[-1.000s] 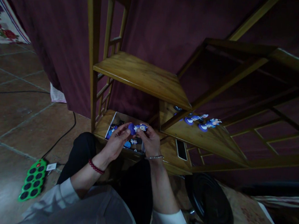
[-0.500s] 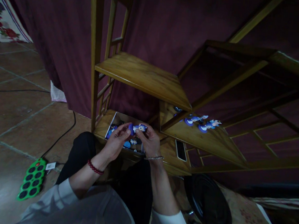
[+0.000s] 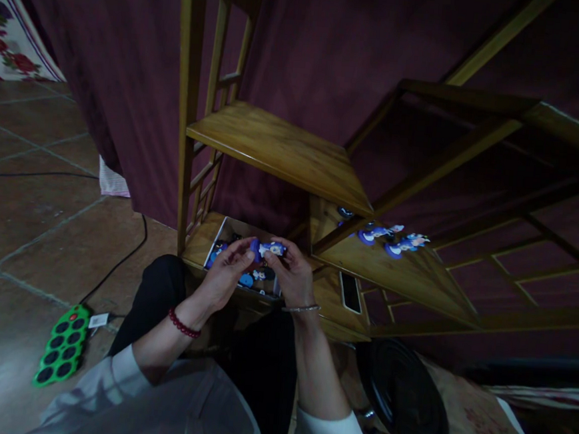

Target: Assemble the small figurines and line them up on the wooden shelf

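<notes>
Both hands hold one small purple-and-white figurine (image 3: 268, 249) lying sideways between them. My left hand (image 3: 226, 270) is closed on its purple round base, and my right hand (image 3: 291, 272) pinches the figure's upper end. Just below the hands, an open box (image 3: 218, 235) with several more figurines and blue round pieces (image 3: 246, 280) rests on the low wooden shelf. My hands partly cover the box's contents. On the raised shelf to the right, a white-and-purple figurine (image 3: 376, 233) stands beside another figurine (image 3: 407, 245).
A phone (image 3: 350, 292) lies on the low shelf right of the box. Wooden shelf boards (image 3: 280, 146) and posts surround the hands. A green power strip (image 3: 63, 345) with a cord is on the tiled floor at left. A round black object (image 3: 403, 393) sits at lower right.
Almost nothing differs. The hands and the figurine appear very slightly further right, along with a small shift of the whole view.
</notes>
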Demonstrator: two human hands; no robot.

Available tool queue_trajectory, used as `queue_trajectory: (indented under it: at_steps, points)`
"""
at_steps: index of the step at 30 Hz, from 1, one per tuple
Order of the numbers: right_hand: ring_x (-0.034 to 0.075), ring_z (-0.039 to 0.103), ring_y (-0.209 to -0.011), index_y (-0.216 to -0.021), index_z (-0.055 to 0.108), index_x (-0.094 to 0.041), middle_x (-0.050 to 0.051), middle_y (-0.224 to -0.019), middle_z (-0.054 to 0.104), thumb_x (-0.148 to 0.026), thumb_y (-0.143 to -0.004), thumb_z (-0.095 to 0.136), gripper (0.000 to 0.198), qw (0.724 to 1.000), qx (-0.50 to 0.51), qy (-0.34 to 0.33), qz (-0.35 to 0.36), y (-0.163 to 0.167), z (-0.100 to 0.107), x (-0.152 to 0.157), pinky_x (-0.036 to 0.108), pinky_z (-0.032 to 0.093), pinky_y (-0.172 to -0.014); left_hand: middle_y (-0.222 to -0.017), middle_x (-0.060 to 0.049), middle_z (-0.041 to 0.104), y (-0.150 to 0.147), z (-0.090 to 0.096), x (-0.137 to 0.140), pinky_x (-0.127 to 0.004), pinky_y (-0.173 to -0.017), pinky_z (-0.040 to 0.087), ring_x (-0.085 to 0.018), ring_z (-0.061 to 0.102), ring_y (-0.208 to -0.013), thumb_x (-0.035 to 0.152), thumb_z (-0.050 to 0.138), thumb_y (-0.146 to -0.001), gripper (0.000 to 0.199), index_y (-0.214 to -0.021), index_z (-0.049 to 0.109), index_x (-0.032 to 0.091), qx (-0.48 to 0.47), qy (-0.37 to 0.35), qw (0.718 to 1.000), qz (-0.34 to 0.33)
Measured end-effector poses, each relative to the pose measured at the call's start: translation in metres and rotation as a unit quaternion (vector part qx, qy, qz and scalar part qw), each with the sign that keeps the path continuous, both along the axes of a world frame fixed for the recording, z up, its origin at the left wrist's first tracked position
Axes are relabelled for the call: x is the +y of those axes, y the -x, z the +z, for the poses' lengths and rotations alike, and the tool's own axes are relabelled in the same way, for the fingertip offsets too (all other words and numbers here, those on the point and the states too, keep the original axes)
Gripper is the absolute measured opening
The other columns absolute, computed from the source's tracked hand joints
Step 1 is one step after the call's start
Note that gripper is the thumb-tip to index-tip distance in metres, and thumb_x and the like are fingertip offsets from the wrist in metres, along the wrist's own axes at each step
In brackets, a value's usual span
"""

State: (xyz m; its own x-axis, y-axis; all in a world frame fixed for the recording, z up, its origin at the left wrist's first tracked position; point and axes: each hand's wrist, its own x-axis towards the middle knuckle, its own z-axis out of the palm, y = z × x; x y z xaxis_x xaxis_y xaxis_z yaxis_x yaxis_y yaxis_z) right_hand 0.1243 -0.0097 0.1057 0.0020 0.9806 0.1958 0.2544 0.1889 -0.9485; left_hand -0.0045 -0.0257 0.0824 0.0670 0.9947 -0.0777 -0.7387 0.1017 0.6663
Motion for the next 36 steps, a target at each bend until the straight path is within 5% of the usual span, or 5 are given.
queue_trajectory:
  at_steps: [36]
  points:
    - [0.014, 0.061, -0.075, -0.093, 0.06, -0.021, 0.001, -0.086, 0.065, -0.033, -0.07, 0.065, 0.026, 0.998, -0.018, -0.06, -0.001, 0.003, 0.012, -0.007, 0.025, 0.051, -0.068, -0.104, -0.003, 0.062, 0.002, 0.006, -0.005, -0.029, -0.088, 0.042, -0.016, 0.055, -0.098, 0.028, 0.069, -0.069, 0.041, -0.108, 0.058, 0.021, 0.125, -0.076, 0.989, 0.019]
